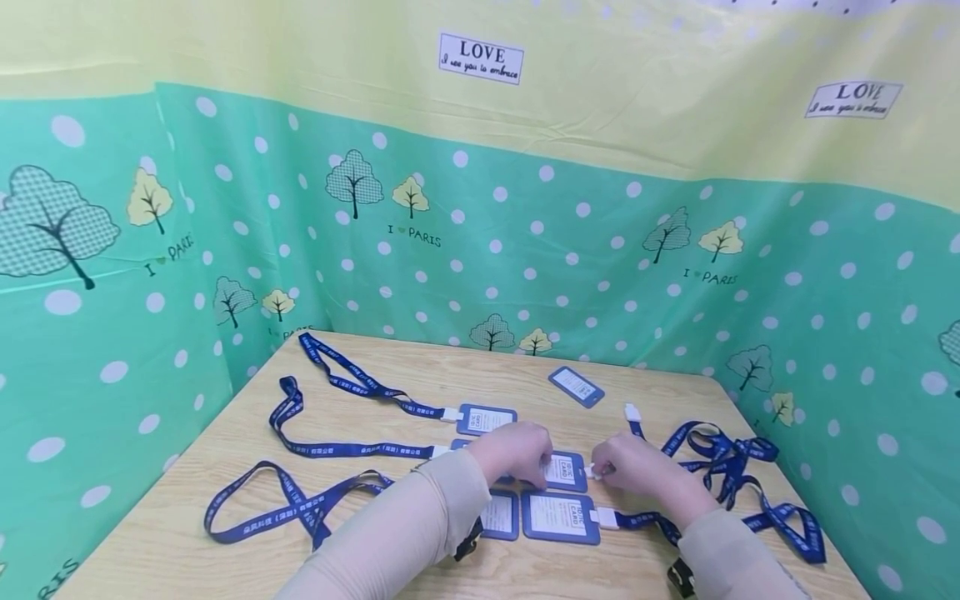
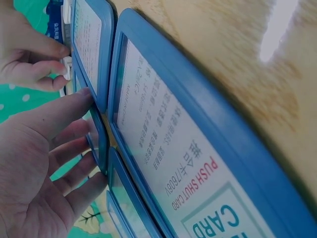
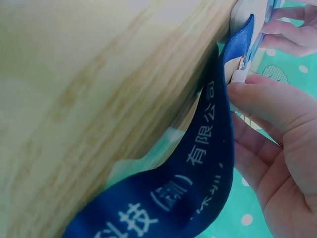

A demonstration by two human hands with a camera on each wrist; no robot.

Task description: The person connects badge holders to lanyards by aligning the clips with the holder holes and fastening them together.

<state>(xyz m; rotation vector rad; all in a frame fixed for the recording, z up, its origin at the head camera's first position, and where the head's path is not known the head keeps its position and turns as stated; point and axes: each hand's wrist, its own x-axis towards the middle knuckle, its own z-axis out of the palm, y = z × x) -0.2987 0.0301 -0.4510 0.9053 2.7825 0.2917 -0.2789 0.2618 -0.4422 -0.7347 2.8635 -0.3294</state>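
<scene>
Head view, both hands at mid-bench. My left hand (image 1: 517, 454) rests on a blue card holder (image 1: 566, 471), fingers (image 2: 59, 111) nearly straight and pressed against its edge; this grip is flat, not curled round the holder. My right hand (image 1: 637, 467) pinches a small white clip (image 1: 595, 472) at the holder's right end, thumb and forefinger closed on it; the right wrist view shows the blue lanyard strap (image 3: 198, 178) running from that clip under my palm.

The card holder lies flat on the wooden bench (image 1: 420, 375), just behind two more holders, the larger (image 1: 560, 517) reading "CARD" and the smaller (image 1: 498, 515) to its left. Its long axis runs left to right across the bench, clip end pointing toward my right hand. Whether the clip is seated in the holder's slot I cannot tell.

Risks, as I judge them: the holder is only pressed down, so a sideways pull on the clip could slide it into its neighbours, which the left wrist view shows lying edge to edge with it. The loose lanyards (image 1: 720, 458) heaped by my right wrist could snag a sleeve and drag the strap. A pinch this small may slip off the clip.
</scene>
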